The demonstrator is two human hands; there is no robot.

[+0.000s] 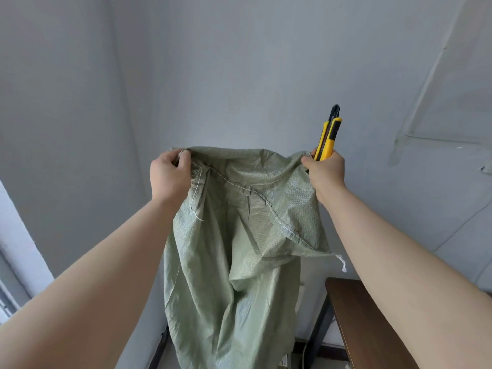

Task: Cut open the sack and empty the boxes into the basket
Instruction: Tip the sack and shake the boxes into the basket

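Left hand [170,174] closed on the upper left corner of a pale green woven plastic sack [234,262], fingers curled over the gathered hem. Right hand [323,173] clenched on the sack's upper right corner, gripping in the same fist a yellow and black utility knife [328,137], handle upright, dark tip pointing up above the sack. Both bare forearms stretched forward and raised, sack held high between the two hands and hanging limp below them, upper edge sagging from fist to fist. Stitched seam with white thread running slantwise down the sack's front, a loose knotted thread end [342,263] dangling off the sack's right edge. Right of the sack and lower, a dark brown wooden table [372,328] on black legs. Behind the sack, a plain grey-white wall [239,62].
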